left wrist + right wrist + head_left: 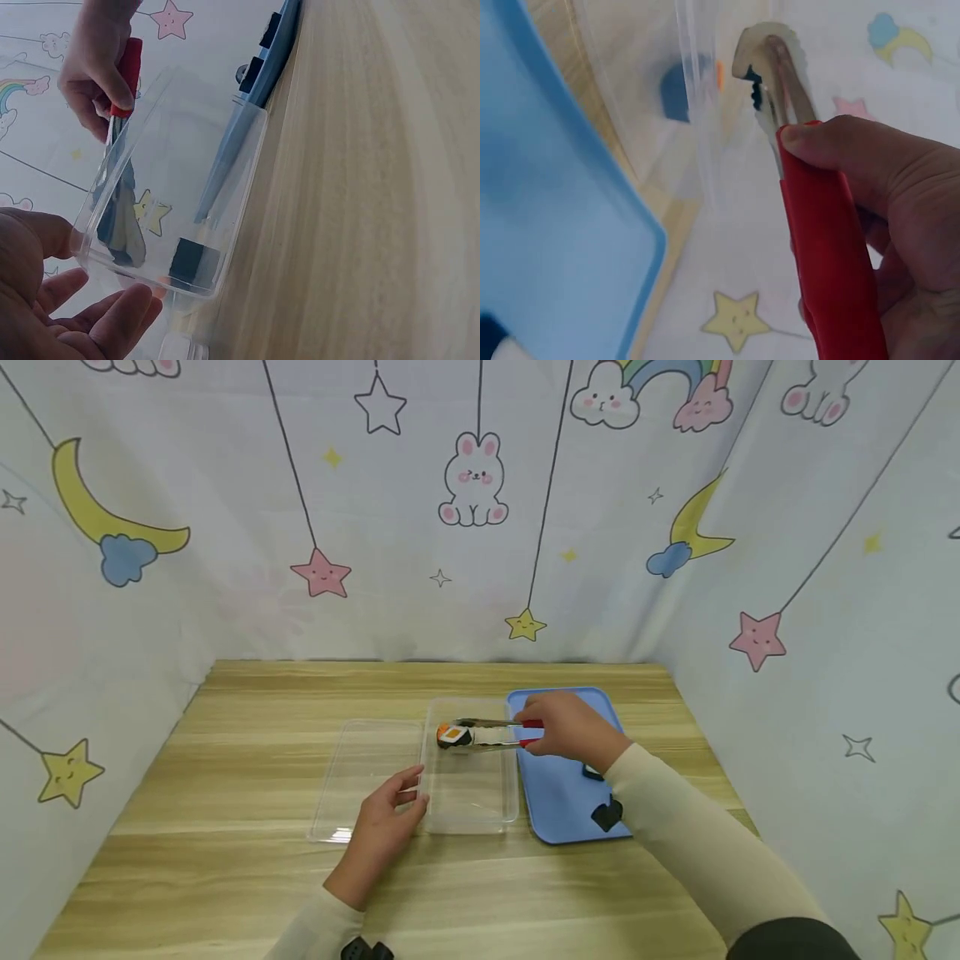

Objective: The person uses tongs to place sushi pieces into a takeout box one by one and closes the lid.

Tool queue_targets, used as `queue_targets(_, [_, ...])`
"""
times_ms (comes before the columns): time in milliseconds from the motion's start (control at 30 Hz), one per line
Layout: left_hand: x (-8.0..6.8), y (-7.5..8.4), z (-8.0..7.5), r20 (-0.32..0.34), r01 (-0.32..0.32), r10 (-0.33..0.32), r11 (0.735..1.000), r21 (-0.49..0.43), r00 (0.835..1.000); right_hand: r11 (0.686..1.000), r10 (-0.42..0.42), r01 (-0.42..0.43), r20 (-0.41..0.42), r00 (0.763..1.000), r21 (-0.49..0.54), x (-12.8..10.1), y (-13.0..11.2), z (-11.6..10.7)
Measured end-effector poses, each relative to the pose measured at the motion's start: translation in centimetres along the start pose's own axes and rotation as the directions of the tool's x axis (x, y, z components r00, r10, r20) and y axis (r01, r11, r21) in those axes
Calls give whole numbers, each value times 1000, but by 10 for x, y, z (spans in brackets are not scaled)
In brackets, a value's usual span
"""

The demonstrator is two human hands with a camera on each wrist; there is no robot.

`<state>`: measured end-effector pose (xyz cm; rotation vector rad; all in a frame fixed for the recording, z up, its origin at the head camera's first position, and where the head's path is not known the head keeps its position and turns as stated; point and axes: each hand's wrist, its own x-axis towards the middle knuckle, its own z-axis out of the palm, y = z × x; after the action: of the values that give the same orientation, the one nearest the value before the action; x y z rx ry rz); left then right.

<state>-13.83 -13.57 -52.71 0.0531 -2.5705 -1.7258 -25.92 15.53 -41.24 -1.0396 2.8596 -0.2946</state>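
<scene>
My right hand (562,731) grips red-handled metal tongs (498,735) by the handle (825,247). The tongs' tips meet an orange, white and black sushi piece (453,736) at the far end of a clear plastic box (471,814). Through the box wall the piece shows as a dark block (193,262); I cannot tell whether it touches the floor. My left hand (386,822) rests at the box's near left corner, thumb (45,232) on the rim, fingers relaxed.
A clear lid (363,777) lies flat left of the box. A blue tray (558,793) sits right of it, with two black pieces (606,814) near my right forearm. Patterned cloth walls close off three sides of the wooden table (225,877).
</scene>
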Motion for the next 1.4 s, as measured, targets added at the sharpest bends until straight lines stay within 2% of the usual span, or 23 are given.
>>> queue_targets(133, [0, -1, 0, 1, -2, 2, 1000, -9, 1000, 998, -36, 39, 45, 998, -59, 16, -12, 11])
queue_targets(333, [0, -2, 0, 1, 6, -6, 1000, -17, 1000, 993, -57, 65, 77, 995, -102, 26, -20, 21])
queue_targets(667, [0, 2, -3, 6, 4, -4, 1000, -16, 1000, 991, -53, 63, 90, 995, -120, 28, -23, 25])
queue_targets(800, [0, 1, -3, 2, 3, -3, 1000, -16, 1000, 996, -41, 46, 70, 997, -81, 23, -20, 21])
queue_targets(933, [-1, 1, -2, 2, -11, 11, 1000, -24, 1000, 1000, -3, 3, 6, 1000, 2, 8, -9, 9])
queue_targets(1067, [-1, 0, -1, 7, -5, 5, 1000, -16, 1000, 992, 107, -104, -49, 993, 72, -18, 13, -5])
queue_targets(1233, [0, -1, -1, 7, 17, -17, 1000, 10, 1000, 956, 274, -262, -88, 958, 133, -59, 57, -18])
queue_targets(1400, [2, -1, 0, 6, 12, -12, 1000, -3, 1000, 932, 361, -354, -108, 926, 78, -104, 97, -21])
